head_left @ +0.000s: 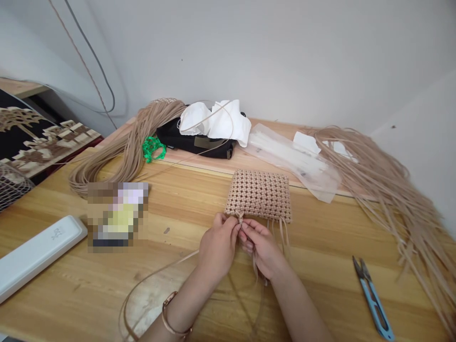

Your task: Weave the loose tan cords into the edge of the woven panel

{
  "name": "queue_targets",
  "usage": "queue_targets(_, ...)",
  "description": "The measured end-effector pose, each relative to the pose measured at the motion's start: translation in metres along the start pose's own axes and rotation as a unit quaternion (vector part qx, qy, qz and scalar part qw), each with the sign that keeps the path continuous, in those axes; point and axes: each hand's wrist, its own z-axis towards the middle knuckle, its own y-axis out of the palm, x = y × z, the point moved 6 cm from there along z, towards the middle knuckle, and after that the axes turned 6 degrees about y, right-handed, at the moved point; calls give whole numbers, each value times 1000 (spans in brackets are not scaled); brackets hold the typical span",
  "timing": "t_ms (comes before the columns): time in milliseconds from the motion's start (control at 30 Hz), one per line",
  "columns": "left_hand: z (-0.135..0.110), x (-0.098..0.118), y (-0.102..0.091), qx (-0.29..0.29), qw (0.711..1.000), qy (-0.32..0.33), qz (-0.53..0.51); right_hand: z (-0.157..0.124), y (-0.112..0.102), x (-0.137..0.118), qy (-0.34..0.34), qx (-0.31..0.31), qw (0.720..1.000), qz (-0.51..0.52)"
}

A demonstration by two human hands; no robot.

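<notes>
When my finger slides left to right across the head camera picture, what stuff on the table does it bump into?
White case → green tangle → woven piece, with the left hand and right hand pinching strands at its near edge → blue scissors.

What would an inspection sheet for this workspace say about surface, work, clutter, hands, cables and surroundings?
Surface: wooden table, visible grain.
Work: tan woven piece, loose strands at its near edge.
Clutter: blue-handled snips, white case, black pouch, left cord bundle, right cord bundle; pixelated item unreadable.
Hands: left hand and right hand pinching cord by that edge.
Cables: grey cable, upper left.
Surroundings: pale wall behind.
</notes>
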Motion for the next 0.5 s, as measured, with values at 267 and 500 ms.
queue_targets(267,4,2,2,27,997,45,-62,0,-1,0,4,3,1000,-12)
queue_targets(500,7,-7,9,-32,973,13,-227,1,0,-1,-10,8,998,-59)
